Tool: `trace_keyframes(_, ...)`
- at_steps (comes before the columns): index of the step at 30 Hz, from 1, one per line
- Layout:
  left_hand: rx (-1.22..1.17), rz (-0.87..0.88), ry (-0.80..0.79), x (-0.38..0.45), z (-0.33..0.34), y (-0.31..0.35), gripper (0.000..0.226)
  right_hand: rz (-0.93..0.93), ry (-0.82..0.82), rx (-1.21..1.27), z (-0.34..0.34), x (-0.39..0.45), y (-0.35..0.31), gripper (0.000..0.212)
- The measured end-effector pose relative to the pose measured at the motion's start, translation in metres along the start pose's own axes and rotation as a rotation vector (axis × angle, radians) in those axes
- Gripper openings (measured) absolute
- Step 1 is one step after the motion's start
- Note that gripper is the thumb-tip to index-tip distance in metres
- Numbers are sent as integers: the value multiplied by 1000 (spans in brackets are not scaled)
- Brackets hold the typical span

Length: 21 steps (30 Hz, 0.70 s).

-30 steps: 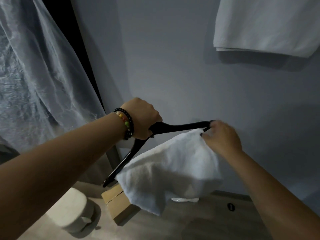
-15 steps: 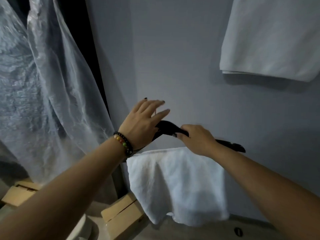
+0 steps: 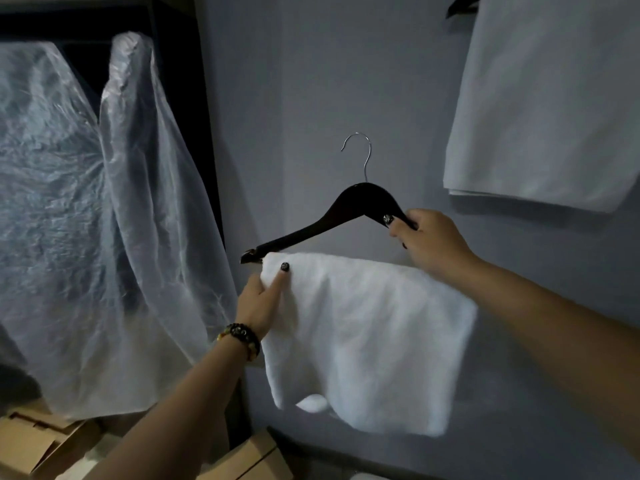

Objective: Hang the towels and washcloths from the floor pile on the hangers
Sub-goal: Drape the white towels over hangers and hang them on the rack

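While my arms reach up toward the wall, cardboard boxes [image 3: 41,441] sit lowest and nearest, at the bottom left. My left hand [image 3: 261,303], beaded bracelet [image 3: 242,336] on the wrist, pinches the top left corner of the white towel [image 3: 367,341], thumb on the front face. The towel is draped folded over the bar of the black hanger [image 3: 332,220] and hangs below it, off the floor. My right hand [image 3: 427,239] grips the hanger's right shoulder, fingers curled round it; hook [image 3: 362,154] points up, free of any rail. Left, clear plastic covers [image 3: 104,202] hang in a dark closet. Farthest, on the grey wall [image 3: 311,81] at top right, another white towel [image 3: 543,109] hangs from a second dark hanger [image 3: 460,5].
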<state>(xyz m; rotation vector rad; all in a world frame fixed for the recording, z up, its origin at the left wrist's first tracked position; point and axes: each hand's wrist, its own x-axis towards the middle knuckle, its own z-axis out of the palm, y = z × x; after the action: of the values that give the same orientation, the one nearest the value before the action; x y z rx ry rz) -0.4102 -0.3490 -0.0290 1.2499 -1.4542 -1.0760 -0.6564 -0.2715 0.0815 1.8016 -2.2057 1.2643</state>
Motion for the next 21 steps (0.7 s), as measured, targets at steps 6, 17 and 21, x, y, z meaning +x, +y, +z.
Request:
trace_keyframes(6, 19, 296, -9, 8, -6, 52, 33, -108, 86, -91, -16, 15, -27, 42)
trace_keyframes(17, -280, 512, -72, 18, -20, 121, 16, -50, 235, -198, -36, 50, -23, 49)
trace_keyframes(21, -284, 474, -31, 40, -40, 111, 17, -47, 316, -149, -47, 63, -35, 48)
